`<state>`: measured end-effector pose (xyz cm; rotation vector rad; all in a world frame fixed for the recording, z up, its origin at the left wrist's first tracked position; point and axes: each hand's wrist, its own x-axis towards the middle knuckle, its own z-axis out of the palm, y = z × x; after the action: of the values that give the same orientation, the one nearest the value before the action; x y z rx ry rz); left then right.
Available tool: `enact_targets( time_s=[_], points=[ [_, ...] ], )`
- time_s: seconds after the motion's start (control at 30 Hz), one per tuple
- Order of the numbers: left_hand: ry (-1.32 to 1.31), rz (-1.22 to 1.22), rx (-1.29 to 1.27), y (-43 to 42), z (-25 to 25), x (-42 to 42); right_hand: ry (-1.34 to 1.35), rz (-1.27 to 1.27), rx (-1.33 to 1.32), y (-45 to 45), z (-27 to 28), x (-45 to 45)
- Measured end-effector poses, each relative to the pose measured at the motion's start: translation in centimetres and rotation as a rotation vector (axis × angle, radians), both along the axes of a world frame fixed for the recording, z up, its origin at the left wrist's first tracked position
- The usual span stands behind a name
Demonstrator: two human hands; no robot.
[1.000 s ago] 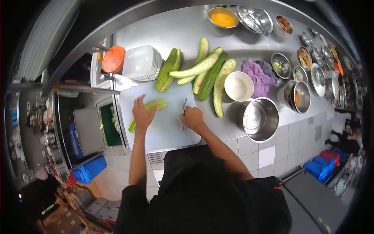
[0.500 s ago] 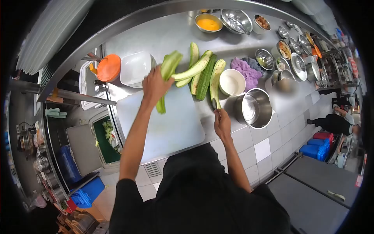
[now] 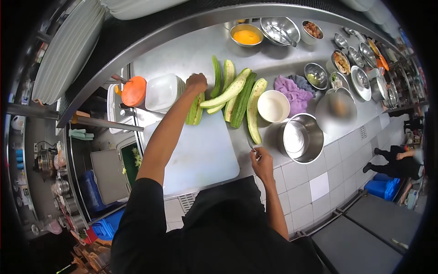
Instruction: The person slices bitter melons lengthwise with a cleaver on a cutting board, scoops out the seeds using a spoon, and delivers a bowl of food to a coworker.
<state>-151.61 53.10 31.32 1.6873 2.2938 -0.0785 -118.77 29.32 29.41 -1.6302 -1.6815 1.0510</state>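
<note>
My left hand (image 3: 197, 83) is closed over the upper end of halved zucchini (image 3: 195, 112) at the cutting board's far edge; its fingertips are partly hidden. My right hand (image 3: 262, 163) grips a small metal utensil (image 3: 251, 144) by the counter's front edge, its exact kind unclear. Just beyond it lies a zucchini half (image 3: 256, 107), pale cut side up. More halves, including a pale one (image 3: 232, 89) and a dark-skinned one (image 3: 244, 98), lie together between my hands. The white cutting board (image 3: 200, 153) is in front of me.
White square bowls (image 3: 160, 93) and an orange lid (image 3: 133, 91) stand at left. To the right are a white bowl (image 3: 273, 106), a steel pot (image 3: 301, 138) and a purple cloth (image 3: 293, 93). A metal shelf rail (image 3: 219, 16) crosses overhead. Another person (image 3: 397, 160) stands far right.
My left hand has moved away from me and to the right, setting the zucchini down at the board's far edge. My right hand has drawn back toward me, off the zucchini half's near end.
</note>
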Motion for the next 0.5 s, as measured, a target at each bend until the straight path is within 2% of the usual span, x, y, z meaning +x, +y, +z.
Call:
enact_targets(
  time_s=[0.07,0.1,0.17,0.27,0.33,0.4,0.5],
  points=[
    [0.271,0.035,-0.053,-0.1,-0.1,-0.3,-0.018,0.031,0.006,0.6,-0.1,0.6],
    [0.272,0.044,-0.056,-0.2,-0.1,-0.7,-0.008,0.029,0.035,0.8,-0.2,0.8],
    [0.241,-0.100,-0.289,-0.3,-0.2,-1.6,0.002,0.042,0.060,1.5,0.1,1.1],
    [0.207,-0.079,-0.386,0.0,0.4,-1.1,0.012,0.056,0.048,2.6,0.7,1.0],
    [0.185,-0.040,-0.355,-0.4,1.8,-0.7,0.060,0.071,0.136,3.1,1.2,0.8],
    [0.173,-0.332,-0.624,-0.4,3.7,-0.5,0.079,0.061,0.114,3.1,1.9,0.5],
    [-0.006,-0.193,-0.381,-3.7,2.0,-0.9,0.075,0.053,0.089,2.2,1.9,0.4]
  ],
)
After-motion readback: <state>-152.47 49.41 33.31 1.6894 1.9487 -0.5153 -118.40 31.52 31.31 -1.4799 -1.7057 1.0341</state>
